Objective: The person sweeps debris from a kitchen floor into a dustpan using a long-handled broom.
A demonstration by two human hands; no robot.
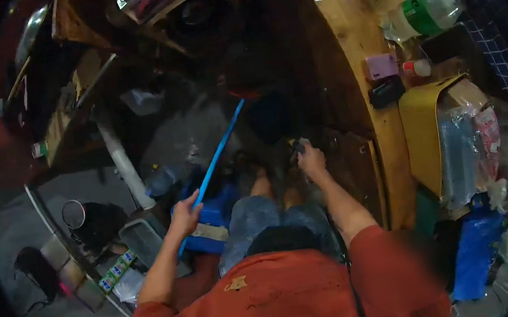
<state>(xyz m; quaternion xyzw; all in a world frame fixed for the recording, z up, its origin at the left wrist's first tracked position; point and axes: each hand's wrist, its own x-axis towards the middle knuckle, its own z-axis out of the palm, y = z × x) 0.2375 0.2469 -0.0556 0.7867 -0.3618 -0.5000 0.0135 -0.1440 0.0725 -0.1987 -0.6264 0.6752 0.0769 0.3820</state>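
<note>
My left hand (185, 216) is closed around a long blue pole (217, 157), apparently a broom or mop handle. The pole slants away from me toward a dim reddish object (245, 93); whether it is joined to that object is too dark to tell. In my right hand (314, 161) is a small dark object (298, 146) with a bit of yellow at its tip, too blurred to name. A dark blue shape (269, 117) lies in shadow ahead of my feet, between the pole and my right hand.
Along the right runs a wooden counter (393, 158) bearing a plastic bottle (434, 13), a pink case (382, 66) and a yellow box (423, 136). A white pipe (119, 158) stands at left. Near my left arm are a grey bin (144, 239) and a blue container (215, 209).
</note>
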